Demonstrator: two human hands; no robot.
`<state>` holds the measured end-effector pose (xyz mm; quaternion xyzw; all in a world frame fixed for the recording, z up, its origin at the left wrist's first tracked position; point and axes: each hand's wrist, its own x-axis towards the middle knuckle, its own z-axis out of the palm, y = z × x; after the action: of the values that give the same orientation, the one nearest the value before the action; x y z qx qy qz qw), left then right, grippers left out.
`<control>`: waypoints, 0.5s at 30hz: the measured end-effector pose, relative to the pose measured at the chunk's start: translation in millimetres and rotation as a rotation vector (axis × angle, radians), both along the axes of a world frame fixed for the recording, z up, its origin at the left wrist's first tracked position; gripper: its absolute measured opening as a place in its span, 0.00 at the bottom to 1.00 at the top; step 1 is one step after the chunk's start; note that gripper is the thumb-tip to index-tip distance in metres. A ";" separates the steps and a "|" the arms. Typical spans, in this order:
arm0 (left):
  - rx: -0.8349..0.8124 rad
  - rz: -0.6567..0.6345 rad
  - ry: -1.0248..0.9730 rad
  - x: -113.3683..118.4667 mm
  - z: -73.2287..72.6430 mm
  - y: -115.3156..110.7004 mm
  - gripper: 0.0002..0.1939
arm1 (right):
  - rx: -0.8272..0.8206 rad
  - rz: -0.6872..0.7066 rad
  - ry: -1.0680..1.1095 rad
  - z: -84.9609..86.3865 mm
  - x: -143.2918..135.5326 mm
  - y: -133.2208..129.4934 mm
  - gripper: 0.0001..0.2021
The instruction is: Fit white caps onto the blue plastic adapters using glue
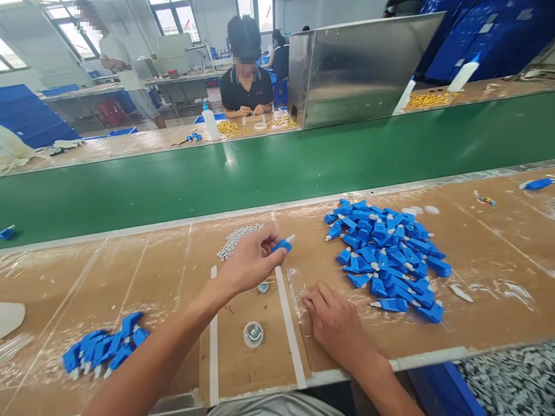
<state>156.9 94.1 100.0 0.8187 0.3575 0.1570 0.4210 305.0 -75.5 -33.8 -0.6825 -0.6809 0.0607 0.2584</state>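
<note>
Between the thumb and fingers of my left hand (254,254) is a small blue plastic piece with a white tip (282,245), held above the table. A heap of small grey parts (238,238) lies just behind that hand. My right hand (333,318) rests on the table with its fingers curled together; whatever they may hold is hidden. To its right is a large pile of the same blue plastic pieces (385,248). A smaller group of blue pieces (104,346) lies by my left forearm. A small round clear dish (253,334) sits between two white tape strips.
Beyond the brown table runs a green conveyor belt (195,193). Across it, a person (246,86) works beside a white bottle (211,122) and small yellow parts (229,127). A metal panel (355,69) stands there. A blue bin of grey pieces (511,375) is at lower right.
</note>
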 end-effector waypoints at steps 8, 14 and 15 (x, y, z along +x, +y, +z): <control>-0.582 0.346 -0.498 -128.9 -32.9 -53.5 0.13 | -0.013 -0.018 0.569 30.4 -18.1 -17.3 0.06; -0.847 0.456 -0.696 -141.4 -76.3 -86.9 0.14 | -0.115 0.086 0.619 31.7 -80.0 -9.5 0.08; -0.860 0.455 -0.699 -141.2 -79.4 -89.2 0.14 | -0.103 0.060 0.625 29.7 -85.5 -6.6 0.08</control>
<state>15.7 4.9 20.6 0.3776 0.3956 0.3443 0.7631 219.5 -82.2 -4.1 -0.6227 -0.5846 0.3095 0.4181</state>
